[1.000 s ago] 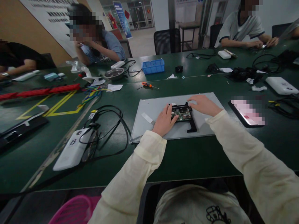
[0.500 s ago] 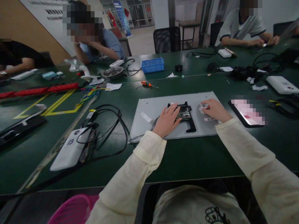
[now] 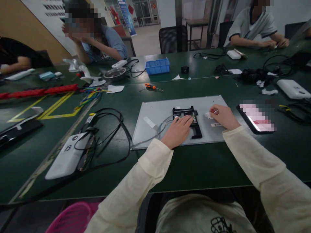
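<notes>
A grey metal panel [image 3: 157,111] lies flat on the green table in front of me. A black bracket with a small green circuit board [image 3: 186,114] sits on its middle. My left hand [image 3: 178,131] rests flat on the panel, fingers stretched onto the board's near edge, beside thin grey wires [image 3: 161,124]. My right hand [image 3: 223,116] lies to the right of the board, its fingers pinched on a small white piece of tape [image 3: 208,114]. Another white strip [image 3: 215,124] lies by that hand.
A phone [image 3: 256,118] lies right of the panel. A white device [image 3: 64,157] with black cables [image 3: 109,129] lies to the left. An orange screwdriver [image 3: 151,86], a blue bin [image 3: 157,66] and a metal bowl [image 3: 116,74] stand farther back. Other people sit around the table.
My right hand left the top of the board, moved right and pinched a white strip. My left hand slid slightly back toward me, uncovering more of the board.
</notes>
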Motion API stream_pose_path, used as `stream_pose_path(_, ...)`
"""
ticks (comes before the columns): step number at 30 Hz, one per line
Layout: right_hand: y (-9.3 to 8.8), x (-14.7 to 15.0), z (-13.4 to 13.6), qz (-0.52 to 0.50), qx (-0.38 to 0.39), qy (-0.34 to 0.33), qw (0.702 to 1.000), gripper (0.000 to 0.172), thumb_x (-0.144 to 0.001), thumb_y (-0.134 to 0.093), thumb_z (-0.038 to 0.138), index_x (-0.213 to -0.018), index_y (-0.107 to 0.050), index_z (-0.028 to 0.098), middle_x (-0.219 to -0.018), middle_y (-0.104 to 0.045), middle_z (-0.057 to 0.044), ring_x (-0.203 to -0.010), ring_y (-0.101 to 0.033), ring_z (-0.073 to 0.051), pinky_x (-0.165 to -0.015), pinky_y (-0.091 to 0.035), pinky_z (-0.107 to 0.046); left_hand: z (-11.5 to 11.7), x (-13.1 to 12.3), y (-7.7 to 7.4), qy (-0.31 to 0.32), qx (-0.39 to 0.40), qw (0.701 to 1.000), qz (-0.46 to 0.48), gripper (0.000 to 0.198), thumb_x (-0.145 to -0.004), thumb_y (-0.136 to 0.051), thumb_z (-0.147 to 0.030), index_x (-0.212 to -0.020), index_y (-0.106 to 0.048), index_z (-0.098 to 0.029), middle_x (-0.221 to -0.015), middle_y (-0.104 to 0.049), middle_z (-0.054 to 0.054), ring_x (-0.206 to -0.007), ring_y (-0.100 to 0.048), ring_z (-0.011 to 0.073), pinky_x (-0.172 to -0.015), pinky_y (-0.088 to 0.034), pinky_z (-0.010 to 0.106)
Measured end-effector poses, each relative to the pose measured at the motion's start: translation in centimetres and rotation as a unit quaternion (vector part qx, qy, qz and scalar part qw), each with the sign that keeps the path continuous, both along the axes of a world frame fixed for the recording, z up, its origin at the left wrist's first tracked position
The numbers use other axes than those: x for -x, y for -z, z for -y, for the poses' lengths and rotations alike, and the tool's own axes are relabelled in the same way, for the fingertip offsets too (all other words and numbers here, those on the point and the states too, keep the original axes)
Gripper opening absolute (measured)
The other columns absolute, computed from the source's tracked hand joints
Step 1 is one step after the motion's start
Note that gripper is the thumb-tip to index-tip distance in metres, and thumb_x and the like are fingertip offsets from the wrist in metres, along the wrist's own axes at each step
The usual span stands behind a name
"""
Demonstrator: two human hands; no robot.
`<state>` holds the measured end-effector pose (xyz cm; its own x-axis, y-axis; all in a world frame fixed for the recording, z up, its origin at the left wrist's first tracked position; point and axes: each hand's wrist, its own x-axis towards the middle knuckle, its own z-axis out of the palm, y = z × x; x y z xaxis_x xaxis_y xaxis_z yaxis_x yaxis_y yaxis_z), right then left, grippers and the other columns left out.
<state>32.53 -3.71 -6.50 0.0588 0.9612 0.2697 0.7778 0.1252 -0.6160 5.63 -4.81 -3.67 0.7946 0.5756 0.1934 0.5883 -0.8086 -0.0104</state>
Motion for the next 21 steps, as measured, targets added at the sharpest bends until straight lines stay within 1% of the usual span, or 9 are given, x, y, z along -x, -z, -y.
stream_pose_path(3,-0.4,0.4,0.3,-0.107,0.045,-0.001,0.993,0.017,-0.076,-0.065,0.029,-0.091,-0.068,0.021,-0.081,-0.068,-0.004,-0.070,-0.063,-0.017,-0.063,-0.051,-0.030,-0.1,0.1,0.0,0.000,0.005,1.000,0.006,0.045,-0.097,-0.033,-0.019,-0.141,-0.039,-0.015,-0.149,-0.042,0.010,-0.138,-0.035,0.0199,-0.112,-0.030,0.040)
stream_pose_path(6,-0.7,1.3,0.8,-0.227,0.130,-0.037,0.964,0.028,-0.076,-0.067,0.036,-0.100,-0.069,0.021,-0.080,-0.068,-0.003,-0.064,-0.062,-0.014,-0.053,-0.048,-0.025,-0.2,0.0,0.1,0.003,0.005,1.000,0.009,0.044,-0.097,-0.033,-0.020,-0.141,-0.038,-0.014,-0.148,-0.042,0.010,-0.138,-0.035,0.0199,-0.112,-0.030,0.040)
stream_pose_path(8,-0.7,2.1,1.1,-0.261,0.172,-0.051,0.948,0.030,-0.075,-0.068,0.039,-0.097,-0.070,0.019,-0.075,-0.066,-0.002,-0.056,-0.057,-0.011,-0.046,-0.044,-0.021,-0.2,0.0,0.2,0.003,0.003,1.000,0.009,0.044,-0.097,-0.033,-0.019,-0.140,-0.039,-0.014,-0.148,-0.043,0.010,-0.137,-0.036,0.0198,-0.111,-0.030,0.040)
stream_pose_path(11,-0.6,2.8,1.2,-0.281,0.187,-0.044,0.940,0.029,-0.073,-0.069,0.041,-0.092,-0.070,0.018,-0.070,-0.064,-0.001,-0.049,-0.052,-0.008,-0.041,-0.037,-0.018,-0.1,-0.1,0.2,0.000,-0.006,1.000,0.005,0.045,-0.096,-0.032,-0.017,-0.140,-0.039,-0.014,-0.146,-0.044,0.011,-0.136,-0.037,0.0202,-0.111,-0.030,0.039)
stream_pose_path(15,-0.5,3.2,1.2,-0.284,0.178,-0.014,0.942,0.026,-0.073,-0.069,0.039,-0.090,-0.070,0.019,-0.070,-0.065,0.000,-0.048,-0.052,-0.007,-0.042,-0.039,-0.018,0.2,-0.4,-0.2,-0.001,-0.028,0.999,-0.021,0.049,-0.094,-0.035,-0.014,-0.143,-0.035,-0.017,-0.145,-0.044,0.012,-0.134,-0.039,0.0231,-0.109,-0.032,0.042)
stream_pose_path(18,-0.8,3.4,1.5,-0.251,0.169,-0.021,0.953,0.024,-0.075,-0.067,0.037,-0.089,-0.070,0.018,-0.069,-0.065,-0.001,-0.050,-0.054,-0.009,-0.043,-0.040,-0.019,0.5,-0.7,-0.5,-0.002,-0.051,0.997,-0.051,0.052,-0.094,-0.037,-0.013,-0.145,-0.033,-0.022,-0.144,-0.044,0.014,-0.132,-0.041,0.0267,-0.106,-0.034,0.046)
stream_pose_path(21,-1.0,3.8,1.7,-0.208,0.139,-0.043,0.967,0.021,-0.077,-0.065,0.035,-0.087,-0.070,0.017,-0.067,-0.066,-0.001,-0.050,-0.055,-0.010,-0.045,-0.043,-0.021,0.7,-1.0,-0.8,-0.006,-0.064,0.996,-0.069,0.052,-0.093,-0.038,-0.013,-0.145,-0.034,-0.024,-0.143,-0.043,0.015,-0.130,-0.042,0.0289,-0.104,-0.035,0.048)
